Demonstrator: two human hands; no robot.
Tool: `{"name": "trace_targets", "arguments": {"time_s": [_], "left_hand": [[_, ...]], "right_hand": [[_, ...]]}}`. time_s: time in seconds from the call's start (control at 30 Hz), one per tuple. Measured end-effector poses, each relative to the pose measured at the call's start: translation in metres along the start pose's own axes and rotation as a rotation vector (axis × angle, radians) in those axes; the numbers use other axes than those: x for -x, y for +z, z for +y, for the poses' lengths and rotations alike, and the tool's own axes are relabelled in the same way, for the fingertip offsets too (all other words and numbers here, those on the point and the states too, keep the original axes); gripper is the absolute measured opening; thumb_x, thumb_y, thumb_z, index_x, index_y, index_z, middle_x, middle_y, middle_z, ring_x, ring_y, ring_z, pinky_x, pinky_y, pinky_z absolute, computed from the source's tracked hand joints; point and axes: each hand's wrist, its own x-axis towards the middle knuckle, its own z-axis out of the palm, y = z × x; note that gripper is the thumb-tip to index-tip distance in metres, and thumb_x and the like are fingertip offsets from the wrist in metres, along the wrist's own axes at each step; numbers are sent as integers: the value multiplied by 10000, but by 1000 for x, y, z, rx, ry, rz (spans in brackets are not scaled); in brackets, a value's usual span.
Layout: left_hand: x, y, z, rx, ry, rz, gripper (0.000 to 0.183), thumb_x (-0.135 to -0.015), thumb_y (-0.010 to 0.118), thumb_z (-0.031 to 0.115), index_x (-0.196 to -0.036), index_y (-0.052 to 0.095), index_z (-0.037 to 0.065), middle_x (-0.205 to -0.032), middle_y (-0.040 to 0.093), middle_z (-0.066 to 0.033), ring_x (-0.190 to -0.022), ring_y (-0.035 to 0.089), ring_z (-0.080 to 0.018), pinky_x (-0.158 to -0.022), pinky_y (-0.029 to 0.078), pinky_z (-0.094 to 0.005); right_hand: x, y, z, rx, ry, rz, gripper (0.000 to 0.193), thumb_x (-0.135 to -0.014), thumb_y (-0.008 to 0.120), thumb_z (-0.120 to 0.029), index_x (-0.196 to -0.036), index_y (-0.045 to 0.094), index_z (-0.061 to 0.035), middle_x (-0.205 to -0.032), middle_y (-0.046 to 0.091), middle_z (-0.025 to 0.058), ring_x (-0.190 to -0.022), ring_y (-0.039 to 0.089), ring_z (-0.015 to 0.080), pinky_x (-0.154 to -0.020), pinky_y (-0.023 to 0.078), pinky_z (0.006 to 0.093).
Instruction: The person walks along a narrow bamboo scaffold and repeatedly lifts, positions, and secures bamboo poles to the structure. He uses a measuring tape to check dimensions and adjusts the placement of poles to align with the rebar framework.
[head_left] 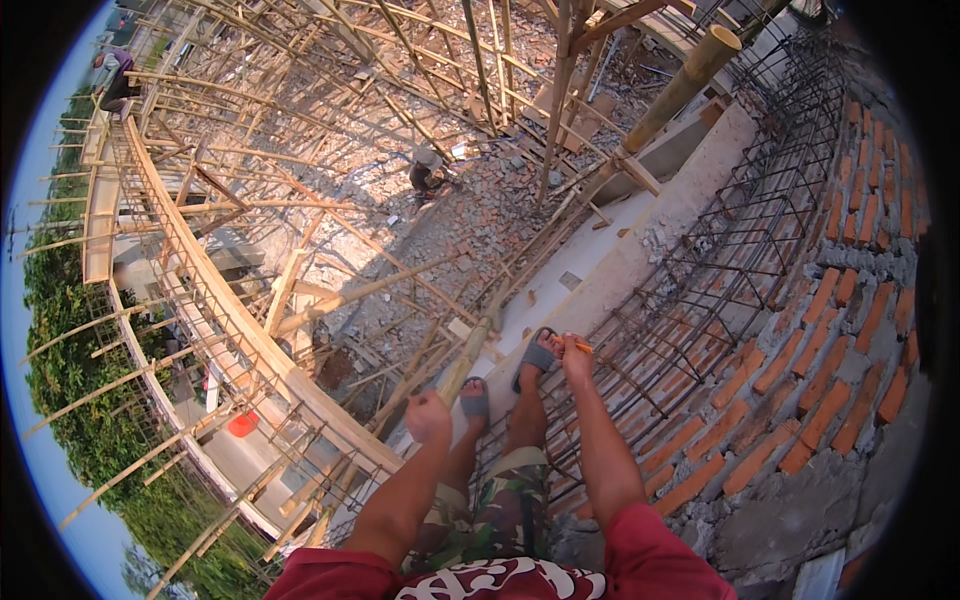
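Observation:
My left hand (pixel 428 416) is closed in a fist above a bamboo pole (pixel 468 358). Whether anything is inside its fingers, I cannot make out. My right hand (pixel 574 360) is closed around a small, slim orange object (pixel 584 347), whose kind is too small to tell. Below the hands, my feet in grey sandals (pixel 475 397) stand on a narrow ledge. A long cage of tied steel rebar (pixel 690 310) runs along the right of my right hand.
A brick wall (pixel 830 400) rises at the right. Wooden formwork (pixel 265 345) with rebar curves along the left. Bamboo poles and rubble (pixel 480 230) lie far below. One person (pixel 428 172) crouches there; another (pixel 115 80) is at the far left. A red container (pixel 242 424) stands lower left.

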Motion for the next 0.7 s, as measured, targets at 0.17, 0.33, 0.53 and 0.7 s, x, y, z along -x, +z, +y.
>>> {"name": "trace_targets", "arguments": {"time_s": [0.17, 0.33, 0.53, 0.7], "left_hand": [[-1, -5, -3, 3, -28, 42, 298, -831, 570, 361, -923, 749, 141, -920, 723, -154, -867, 684, -399, -731, 533, -526], [4, -17, 1, 20, -50, -114, 416, -884, 528, 410, -1079, 721, 97, -1058, 708, -202, -1032, 653, -410, -914, 492, -489], [-1, -5, -7, 16, 5, -2, 331, -837, 578, 378, -983, 749, 135, -975, 724, -144, -924, 680, -379, -791, 523, -510], [-7, 0, -12, 11, -41, -62, 312, -825, 579, 367, -927, 753, 128, -940, 731, -135, -874, 684, -393, -774, 527, -509]], "right_hand": [[28, 25, -15, -31, 214, 83, 282, -1028, 525, -337, -1117, 645, -98, -700, 552, -28, -554, 522, 76, -483, 400, 228], [24, 32, -39, -4, 120, 57, 363, -1038, 490, -367, -1019, 659, -46, -759, 594, 36, -575, 547, 104, -496, 467, 240], [-10, 40, -58, -214, 53, 273, 245, -1021, 547, -255, -884, 591, -56, -700, 577, 35, -568, 559, 102, -445, 445, 258], [-27, 0, -68, 93, 104, 119, 200, -987, 625, -300, -980, 578, -106, -744, 590, -8, -628, 606, 106, -514, 503, 245]]}}
